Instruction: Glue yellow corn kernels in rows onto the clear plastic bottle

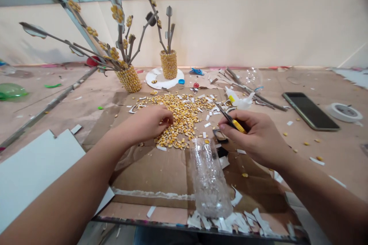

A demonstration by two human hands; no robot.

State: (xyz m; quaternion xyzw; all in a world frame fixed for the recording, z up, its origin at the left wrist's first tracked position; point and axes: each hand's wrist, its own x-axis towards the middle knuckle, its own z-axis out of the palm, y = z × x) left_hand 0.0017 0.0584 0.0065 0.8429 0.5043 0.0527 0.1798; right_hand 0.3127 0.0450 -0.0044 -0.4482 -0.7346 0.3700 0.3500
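Head view of a craft table. The left hand rests knuckles-up on the near-left edge of a loose heap of corn kernels, which is spread over a flattened cardboard sheet. Its fingers curl down into the grains, and whether they pinch any cannot be told. The right hand is closed around a yellow-handled tool, whose dark blade points up and to the left, above the right edge of the heap. A clear plastic bottle stands on the cardboard between the forearms, just in front of the heap, with white paper scraps around its base. Beyond the heap, a kernel-covered vase holds bare twigs tipped with kernels, and a second kernel-covered vase stands on a white plate. To the right lie a white glue bottle, a bundle of loose twigs, a smartphone lying screen-up and a tape roll. A white board lies at the near left.
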